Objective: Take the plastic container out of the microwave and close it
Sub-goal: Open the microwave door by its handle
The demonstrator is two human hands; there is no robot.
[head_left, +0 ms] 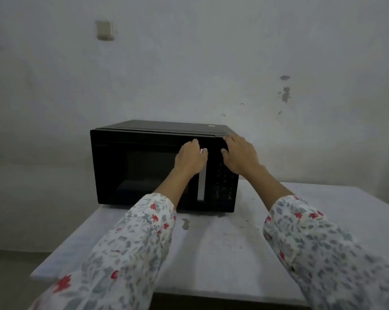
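Observation:
A black microwave [131, 166] stands on a pale table, its door shut or very nearly shut. My left hand [190, 158] is wrapped around the top of the silver vertical door handle [201, 186]. My right hand [239, 154] lies flat with spread fingers on the upper right corner of the microwave, above the button panel [223, 184]. Behind the dark door glass a faint bluish shape [133, 186] shows low in the cavity; I cannot tell whether it is the plastic container.
The table [211, 242] is a pale, stained slab whose left edge runs diagonally toward me. A bare grey wall stands close behind the microwave, with a light switch [104, 30] high on the left. The floor lies dark to the left of the table.

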